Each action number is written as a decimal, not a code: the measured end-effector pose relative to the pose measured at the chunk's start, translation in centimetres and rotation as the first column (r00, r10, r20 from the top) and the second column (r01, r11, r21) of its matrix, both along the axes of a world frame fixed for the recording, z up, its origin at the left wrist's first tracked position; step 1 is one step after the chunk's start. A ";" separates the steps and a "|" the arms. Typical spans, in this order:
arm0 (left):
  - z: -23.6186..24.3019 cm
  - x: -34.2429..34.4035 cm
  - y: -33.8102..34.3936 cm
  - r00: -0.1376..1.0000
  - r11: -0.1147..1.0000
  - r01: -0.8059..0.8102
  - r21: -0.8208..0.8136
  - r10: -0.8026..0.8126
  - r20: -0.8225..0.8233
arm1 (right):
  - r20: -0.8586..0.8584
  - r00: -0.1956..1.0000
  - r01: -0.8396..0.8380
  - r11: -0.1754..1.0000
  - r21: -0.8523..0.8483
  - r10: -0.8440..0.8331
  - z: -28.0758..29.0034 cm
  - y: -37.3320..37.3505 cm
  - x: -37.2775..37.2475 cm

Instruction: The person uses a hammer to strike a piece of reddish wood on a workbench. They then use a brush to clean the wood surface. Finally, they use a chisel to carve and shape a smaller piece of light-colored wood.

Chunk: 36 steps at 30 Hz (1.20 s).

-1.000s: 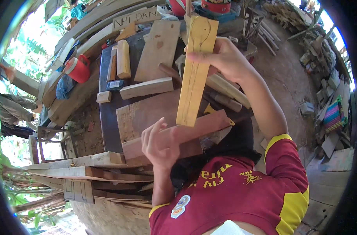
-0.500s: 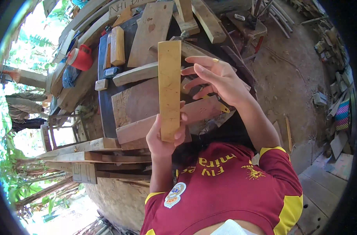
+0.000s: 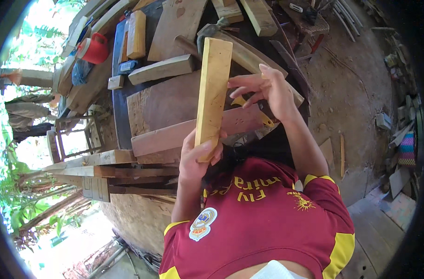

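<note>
One hand only, the left hand (image 3: 189, 158), is grasping the yellow wooden block (image 3: 215, 83), with thumb and fingers wrapping around its lower end. The block is rising lengthwise from this grip, leaning slightly to the right, and is covering part of the reddish board (image 3: 163, 138) behind it. The right hand (image 3: 279, 97) is holding nothing; its fingers are hanging apart just beside the block's right edge, and from this single angle I cannot tell if a fingertip is touching it.

I am judging the grip as the weak point. Because the left hand is supporting only one end, the long free part could be tipping or twisting if the fingers are loosening, or if the right hand is pushing from the side. In a fall, the block could be striking things on the dark table (image 3: 120, 109): the reddish board, the hammer-like tool (image 3: 213, 30) near its top, or the pale wooden piece (image 3: 161, 69) to its left. Rough edges could also be giving splinters, if the wood is sliding through the palm.
</note>
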<state>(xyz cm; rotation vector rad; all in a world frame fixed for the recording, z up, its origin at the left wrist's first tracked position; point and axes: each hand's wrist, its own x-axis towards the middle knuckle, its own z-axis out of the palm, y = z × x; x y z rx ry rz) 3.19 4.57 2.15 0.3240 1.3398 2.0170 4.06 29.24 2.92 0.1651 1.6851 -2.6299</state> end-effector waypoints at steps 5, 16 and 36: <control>1.0 0.1 0.1 0.994 0.990 -0.102 -0.099 0.106 0.035 | -0.168 0.970 0.240 0.805 0.542 -0.175 0.6 -2.0 0.1; 1.2 0.9 0.7 0.907 0.898 -0.344 -0.276 0.241 -0.346 | -0.183 0.939 0.341 0.734 0.587 -0.290 -0.8 -3.2 0.0; -0.1 2.3 -4.1 0.563 0.898 -0.274 -0.345 -0.141 -0.814 | -0.068 0.997 0.016 0.726 0.687 0.042 1.4 -6.1 3.2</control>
